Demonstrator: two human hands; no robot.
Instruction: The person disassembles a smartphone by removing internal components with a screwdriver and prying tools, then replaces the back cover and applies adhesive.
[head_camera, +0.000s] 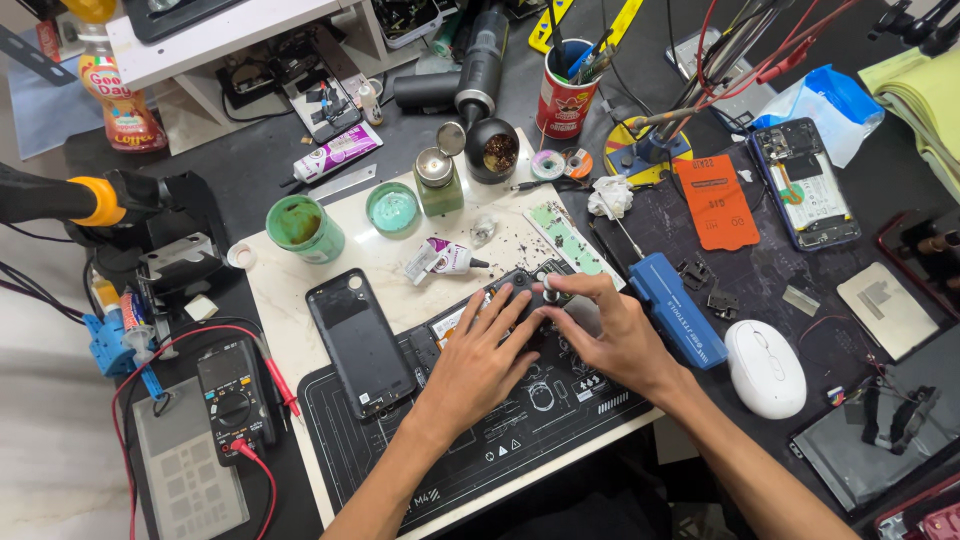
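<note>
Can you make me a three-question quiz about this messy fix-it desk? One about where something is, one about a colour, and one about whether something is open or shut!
1. Where is the white computer mouse?
A. Left of the multimeter
B. Right of the person's hands, on the dark mat
C. Inside the red cup

2. What colour is the flat card lying by the opened phone at the upper right?
A. Orange
B. Green
C. White

3. How is the small green bottle's metal lid?
A. Shut tight
B. Missing
C. Flipped open

Answers:
1. B: the white mouse lies right of the right hand and the left hand.
2. A: the card beside the opened phone is orange.
3. C: the round lid of the green bottle stands tipped up above its neck.
</note>
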